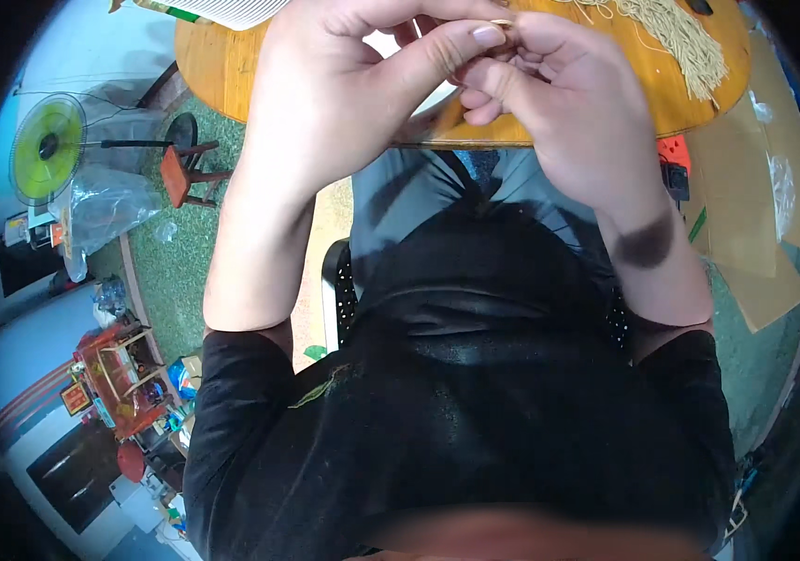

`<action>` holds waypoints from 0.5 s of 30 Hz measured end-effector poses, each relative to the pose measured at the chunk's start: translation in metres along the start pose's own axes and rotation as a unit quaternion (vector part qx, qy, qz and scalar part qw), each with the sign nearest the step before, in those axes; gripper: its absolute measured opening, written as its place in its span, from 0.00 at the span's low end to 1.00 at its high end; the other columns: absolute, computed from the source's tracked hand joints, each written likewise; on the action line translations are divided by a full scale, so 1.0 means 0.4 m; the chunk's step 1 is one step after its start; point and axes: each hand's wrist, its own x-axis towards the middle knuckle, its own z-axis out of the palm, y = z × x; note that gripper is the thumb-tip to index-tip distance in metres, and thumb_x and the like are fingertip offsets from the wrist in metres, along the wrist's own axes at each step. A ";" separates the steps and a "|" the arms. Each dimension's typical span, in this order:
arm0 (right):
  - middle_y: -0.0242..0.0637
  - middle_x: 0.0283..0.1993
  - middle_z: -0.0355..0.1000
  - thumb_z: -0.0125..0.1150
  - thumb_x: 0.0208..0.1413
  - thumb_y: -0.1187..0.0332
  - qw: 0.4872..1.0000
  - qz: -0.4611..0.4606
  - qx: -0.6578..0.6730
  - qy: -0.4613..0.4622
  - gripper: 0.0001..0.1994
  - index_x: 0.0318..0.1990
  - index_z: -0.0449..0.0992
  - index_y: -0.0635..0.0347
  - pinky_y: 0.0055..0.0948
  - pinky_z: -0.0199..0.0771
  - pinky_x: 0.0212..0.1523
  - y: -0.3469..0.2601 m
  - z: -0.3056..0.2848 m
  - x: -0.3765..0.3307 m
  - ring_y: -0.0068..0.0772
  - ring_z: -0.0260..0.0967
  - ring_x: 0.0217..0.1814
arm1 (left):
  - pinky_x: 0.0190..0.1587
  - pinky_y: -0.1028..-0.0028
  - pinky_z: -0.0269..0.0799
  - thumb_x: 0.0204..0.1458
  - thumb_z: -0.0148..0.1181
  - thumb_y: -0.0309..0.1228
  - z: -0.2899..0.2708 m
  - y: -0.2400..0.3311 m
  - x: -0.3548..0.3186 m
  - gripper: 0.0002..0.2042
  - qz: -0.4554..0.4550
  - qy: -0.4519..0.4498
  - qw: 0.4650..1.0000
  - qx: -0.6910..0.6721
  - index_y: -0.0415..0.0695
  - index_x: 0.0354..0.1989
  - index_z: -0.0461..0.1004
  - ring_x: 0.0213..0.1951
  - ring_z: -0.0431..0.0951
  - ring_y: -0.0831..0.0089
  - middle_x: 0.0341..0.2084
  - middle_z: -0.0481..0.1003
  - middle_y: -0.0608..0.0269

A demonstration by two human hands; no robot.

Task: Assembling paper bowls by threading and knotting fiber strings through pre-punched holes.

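Above the near edge of a wooden table, my left hand and my right hand meet fingertip to fingertip. Both are closed in a pinch. A sliver of something small and tan shows between the fingertips; the fingers hide the rest, so its kind cannot be made out. Behind my left hand lies a white rounded thing, mostly covered by the fingers. Right of my right hand, a bundle of beige cords spreads over the tabletop, with loose strands toward the hands.
A ribbed white object lies at the table's far left. On the floor to the left stand a green-bladed fan and a small reddish stool. Flattened cardboard and a red power strip are at the right.
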 end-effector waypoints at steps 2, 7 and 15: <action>0.36 0.38 0.80 0.59 0.68 0.73 0.999 0.006 0.049 -0.014 0.09 0.50 0.79 0.67 0.22 0.82 0.45 0.017 -0.002 -0.001 0.23 0.80 0.38 | 0.45 0.78 0.74 0.58 0.64 0.16 0.016 -0.061 0.007 0.08 -0.022 -0.012 0.998 -0.053 0.34 0.45 0.82 0.42 0.79 0.76 0.36 0.79 0.61; 0.38 0.42 0.79 0.58 0.69 0.72 0.990 0.014 0.139 -0.004 0.09 0.51 0.79 0.67 0.23 0.83 0.47 0.050 -0.016 -0.016 0.24 0.79 0.41 | 0.53 0.75 0.75 0.60 0.58 0.13 -0.004 -0.080 0.012 0.16 0.090 -0.104 0.946 -0.292 0.32 0.56 0.75 0.48 0.80 0.75 0.46 0.80 0.59; 0.42 0.47 0.79 0.56 0.70 0.72 0.953 0.028 0.303 -0.017 0.10 0.51 0.77 0.69 0.28 0.84 0.50 0.090 -0.016 -0.018 0.28 0.80 0.44 | 0.48 0.75 0.79 0.55 0.66 0.14 -0.001 -0.017 -0.006 0.14 -0.106 -0.051 0.990 -0.074 0.32 0.50 0.78 0.41 0.83 0.76 0.38 0.83 0.60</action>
